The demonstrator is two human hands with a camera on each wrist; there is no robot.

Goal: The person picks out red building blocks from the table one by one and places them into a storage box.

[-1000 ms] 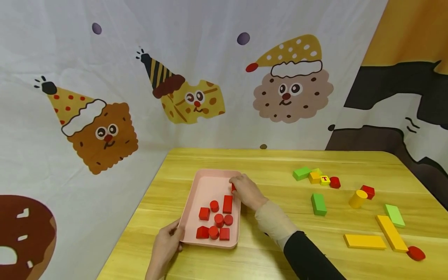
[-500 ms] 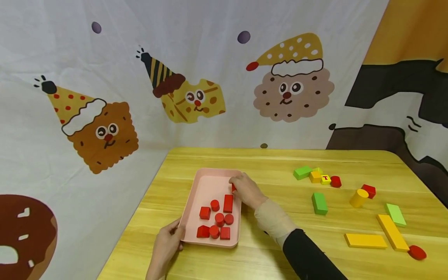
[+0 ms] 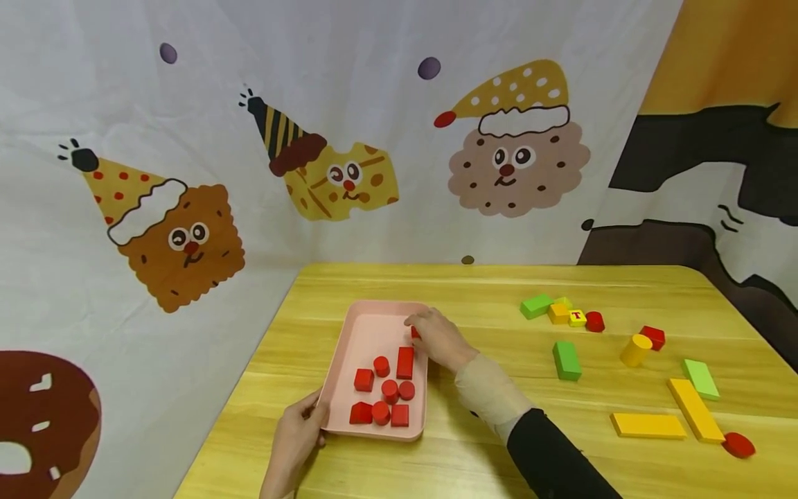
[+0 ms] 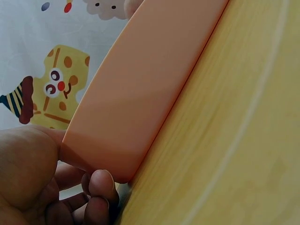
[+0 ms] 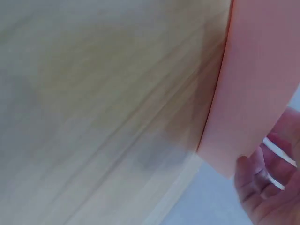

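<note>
A pink tray point(image 3: 375, 329) lies on the table in the head view, with several red blocks gathered in its near half, among them a red cube point(image 3: 364, 380) and a standing red rectangular block point(image 3: 405, 363). My left hand point(image 3: 298, 430) grips the tray's near left corner; in the left wrist view its fingers point(image 4: 102, 183) curl at the tray's end wall. Over the far right rim reaches my right hand point(image 3: 439, 339), its fingertips on a red block point(image 3: 415, 333) that they mostly cover. The right wrist view hides that block behind the tray wall.
To the right on the wooden table point(image 3: 486, 450) lie green blocks point(image 3: 566, 360), yellow planks point(image 3: 648, 425), a yellow cylinder point(image 3: 636, 351), a red cube point(image 3: 652, 337) and red round pieces point(image 3: 738, 445). A printed cloth point(image 3: 374, 249) hangs behind the table.
Both hands and the tray stay nearly in place. The whole head view shifts slightly, and a little more of the red block shows under the right fingertips.
</note>
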